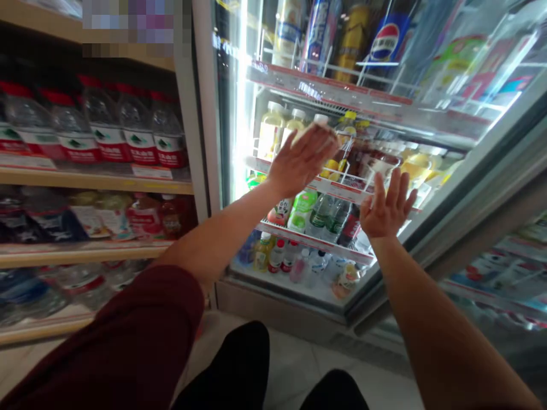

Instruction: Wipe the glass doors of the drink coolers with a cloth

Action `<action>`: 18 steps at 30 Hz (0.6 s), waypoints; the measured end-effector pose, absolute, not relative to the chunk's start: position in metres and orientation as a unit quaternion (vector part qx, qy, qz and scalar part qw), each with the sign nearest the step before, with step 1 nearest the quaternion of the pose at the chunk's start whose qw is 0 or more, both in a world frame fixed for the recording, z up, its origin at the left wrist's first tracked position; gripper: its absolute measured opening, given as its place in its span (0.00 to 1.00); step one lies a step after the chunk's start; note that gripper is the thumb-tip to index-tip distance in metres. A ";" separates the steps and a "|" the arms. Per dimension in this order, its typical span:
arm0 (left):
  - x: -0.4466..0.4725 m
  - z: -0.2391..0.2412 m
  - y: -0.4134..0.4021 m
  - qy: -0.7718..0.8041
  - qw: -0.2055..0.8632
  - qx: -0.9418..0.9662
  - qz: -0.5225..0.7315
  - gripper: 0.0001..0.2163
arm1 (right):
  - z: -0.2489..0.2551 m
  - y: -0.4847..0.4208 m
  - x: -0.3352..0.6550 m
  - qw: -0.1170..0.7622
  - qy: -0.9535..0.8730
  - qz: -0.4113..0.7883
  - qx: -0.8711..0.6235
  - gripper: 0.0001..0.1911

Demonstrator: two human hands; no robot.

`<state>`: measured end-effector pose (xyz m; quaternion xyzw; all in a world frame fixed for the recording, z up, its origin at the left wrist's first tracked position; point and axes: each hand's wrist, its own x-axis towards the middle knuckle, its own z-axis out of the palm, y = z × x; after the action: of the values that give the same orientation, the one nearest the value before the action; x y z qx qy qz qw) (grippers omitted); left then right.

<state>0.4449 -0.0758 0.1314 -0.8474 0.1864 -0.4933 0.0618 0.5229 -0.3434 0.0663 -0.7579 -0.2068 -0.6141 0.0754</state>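
Observation:
Both my arms reach forward toward a lit drinks fridge. My left hand (302,158) is open, its fingers extended, in front of the middle shelf. Behind it stand bottles of pale yellow drink (272,131) with white caps. My right hand (386,206) is also open, palm forward and fingers spread, farther right and lower. Near its fingertips are more bottles with yellowish contents (415,166). I cannot tell whether either hand touches the glass or a shelf edge. Nothing shows in either hand. A yellow-capped bottle (349,122) is beside my left fingertips.
At left, a wooden shelf (96,181) carries rows of red-capped water bottles (109,122). Higher in the fridge is a blue Pepsi bottle (387,39). Lower down are green-labelled bottles (304,209) and small bottles (277,255). A metal door frame (427,233) slants along the right. Tiled floor (290,359) lies below.

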 end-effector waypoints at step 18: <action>0.454 0.173 -0.098 0.170 0.051 -0.817 -0.549 0.27 | 0.067 -0.343 0.520 0.091 -0.208 -0.594 -0.772 0.31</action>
<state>0.4537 -0.0977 0.1734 -0.8167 0.1702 -0.5491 0.0509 0.5204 -0.3430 0.0668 -0.7717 -0.2084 -0.5939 0.0911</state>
